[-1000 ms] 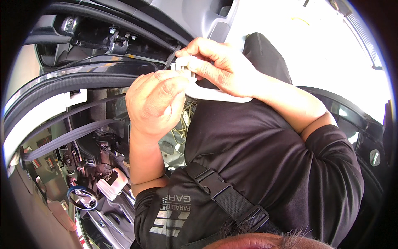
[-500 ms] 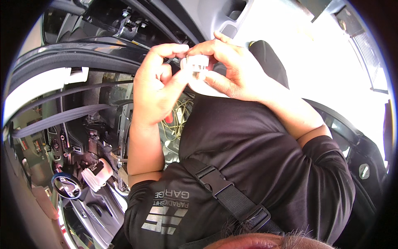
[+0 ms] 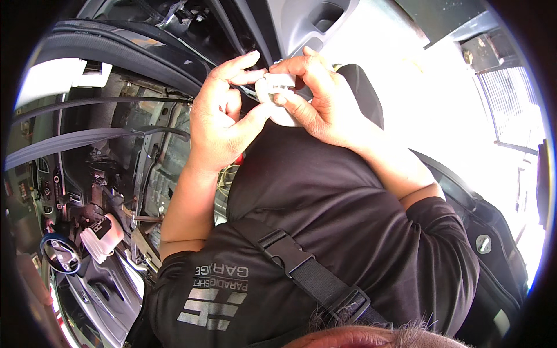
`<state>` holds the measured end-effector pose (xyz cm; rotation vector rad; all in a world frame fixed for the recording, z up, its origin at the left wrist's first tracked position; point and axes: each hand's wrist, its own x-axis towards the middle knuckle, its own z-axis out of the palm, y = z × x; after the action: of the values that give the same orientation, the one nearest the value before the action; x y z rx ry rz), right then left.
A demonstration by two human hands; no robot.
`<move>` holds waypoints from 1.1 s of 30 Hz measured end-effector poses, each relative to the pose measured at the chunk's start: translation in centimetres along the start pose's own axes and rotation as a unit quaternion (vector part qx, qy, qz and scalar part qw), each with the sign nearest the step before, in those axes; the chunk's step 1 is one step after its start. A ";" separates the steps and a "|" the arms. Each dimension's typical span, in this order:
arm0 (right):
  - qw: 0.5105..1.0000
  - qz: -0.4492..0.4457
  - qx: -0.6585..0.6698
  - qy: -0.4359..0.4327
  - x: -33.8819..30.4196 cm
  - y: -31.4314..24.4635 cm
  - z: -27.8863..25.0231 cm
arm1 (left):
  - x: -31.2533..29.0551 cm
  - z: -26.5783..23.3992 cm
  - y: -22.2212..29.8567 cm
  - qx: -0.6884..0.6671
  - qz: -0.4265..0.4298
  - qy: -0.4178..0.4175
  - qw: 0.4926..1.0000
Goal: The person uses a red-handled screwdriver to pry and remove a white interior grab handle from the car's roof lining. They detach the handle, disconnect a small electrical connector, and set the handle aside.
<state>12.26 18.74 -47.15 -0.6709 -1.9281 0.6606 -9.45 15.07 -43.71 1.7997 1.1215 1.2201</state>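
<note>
Both hands are raised at the top centre, over my lap, around a small white plastic-looking part (image 3: pixel 282 81) with a rounded, plate-like lower portion. Thumb and fingers of my right hand (image 3: pixel 323 100) pinch its boxy upper portion. On the other side, my left hand (image 3: pixel 217 113) has its thumb against the rounded edge and its fingertips near the top. Bright glare washes out the part's details, so its kind is unclear.
Left of me lies a stripped car interior with bare floor metal (image 3: pixel 165 156), a steering wheel (image 3: pixel 61 253) and a white container (image 3: pixel 103 235). Dark seat-belt straps (image 3: pixel 75 142) cross it. A grey door panel (image 3: pixel 301 29) stands ahead; a black door frame (image 3: pixel 458 203) is at right.
My view has shifted, so the car interior sits further left. Both hands remain at the white part, which looks slightly turned; the left index finger is raised more.
</note>
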 end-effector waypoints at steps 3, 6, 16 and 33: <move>1.000 -0.019 0.011 -0.005 0.0 0.5 0.2 | -0.2 0.1 0.2 -0.023 -0.010 0.009 1.000; 0.998 -0.023 0.056 -0.011 -0.2 1.1 0.6 | -0.8 0.3 -0.4 -0.060 -0.044 0.020 0.997; 1.000 0.017 0.017 0.012 0.2 0.9 1.5 | -1.1 2.9 -2.1 0.070 -0.013 0.103 0.992; 0.949 0.132 0.284 0.018 1.3 4.9 -0.4 | 0.8 4.2 -5.0 -0.205 -0.074 -0.129 0.967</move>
<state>12.96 23.18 -49.56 -0.5638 -1.5114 1.2980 -6.69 17.55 -49.16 1.4782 0.7733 1.0065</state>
